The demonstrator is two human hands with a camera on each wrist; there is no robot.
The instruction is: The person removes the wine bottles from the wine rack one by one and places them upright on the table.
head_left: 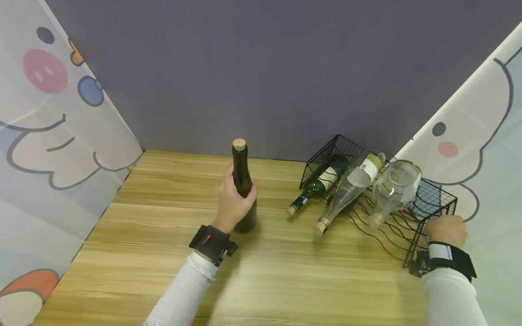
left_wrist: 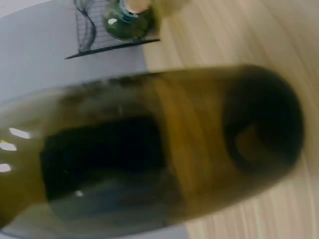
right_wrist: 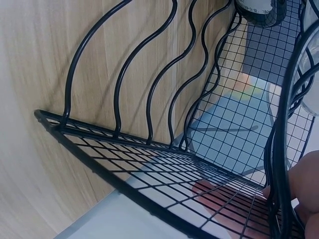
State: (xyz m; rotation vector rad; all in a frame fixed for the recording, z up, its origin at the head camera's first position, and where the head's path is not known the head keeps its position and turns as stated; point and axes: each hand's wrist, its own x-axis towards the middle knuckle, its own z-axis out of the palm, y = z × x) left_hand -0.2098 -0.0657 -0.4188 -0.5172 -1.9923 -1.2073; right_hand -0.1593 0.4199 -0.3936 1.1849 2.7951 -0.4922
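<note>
One bottle [head_left: 243, 177] within curled left fingers [head_left: 229, 177].

The wooden tabletop [head_left: 285, 280] is viewed from above, facing forward, by the head camera; the left wrist view is nearly filled by a close wine bottle [left_wrist: 104, 164]. The wine rack [right_wrist: 199, 172], shared by all three, is seen close-up from the right wrist.

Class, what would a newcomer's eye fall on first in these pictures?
Probably the dark corked bottle, held in the left hand near the middle of the head view. Next comes the black wire rack at the right, with corked bottles lying in it and the right hand gripping its end.
</note>
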